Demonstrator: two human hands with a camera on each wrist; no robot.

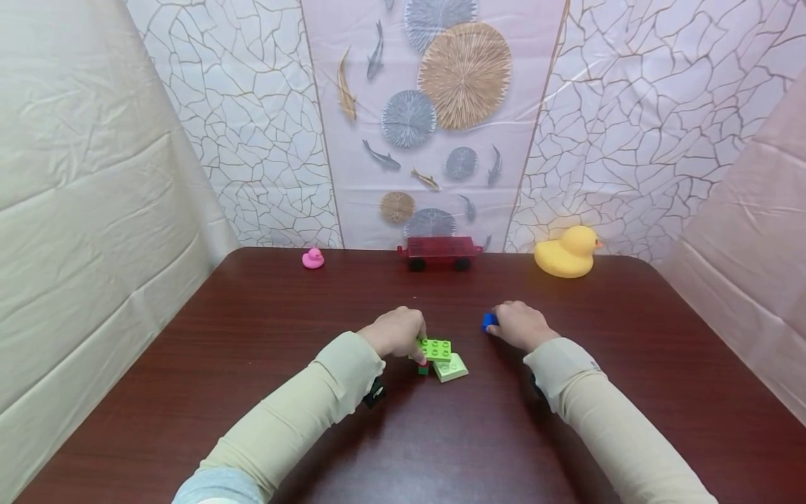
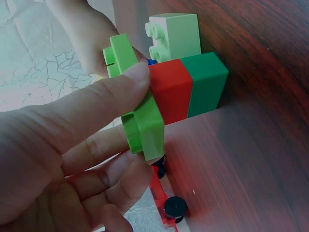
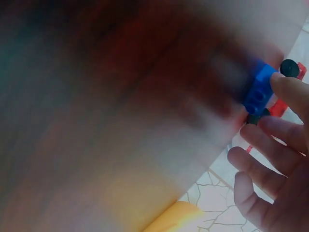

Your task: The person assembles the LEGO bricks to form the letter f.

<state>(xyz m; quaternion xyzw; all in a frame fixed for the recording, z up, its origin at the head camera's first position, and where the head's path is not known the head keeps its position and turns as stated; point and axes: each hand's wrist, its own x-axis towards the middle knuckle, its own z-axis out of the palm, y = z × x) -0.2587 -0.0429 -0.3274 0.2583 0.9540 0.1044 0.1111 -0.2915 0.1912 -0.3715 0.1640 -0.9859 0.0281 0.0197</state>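
My left hand (image 1: 398, 330) pinches a bright green brick (image 1: 439, 349) between thumb and fingers. In the left wrist view that brick sits crosswise on a red brick (image 2: 172, 92), which is joined to a dark green brick (image 2: 207, 82) against the table. Right beside this stack, a pale green sloped brick (image 1: 450, 368) lies on the tabletop. Farther to the right, my right hand (image 1: 522, 325) holds a blue brick (image 3: 261, 89) at its fingertips, low over the table. The other fingers of the right hand are loosely bent.
Along the back edge of the dark wood table (image 1: 277, 434) stand a pink duck (image 1: 312, 258), a red wagon (image 1: 439, 248) with black wheels and a large yellow duck (image 1: 565, 253). Patterned cloth (image 1: 264, 126) hangs behind the table and down both sides.
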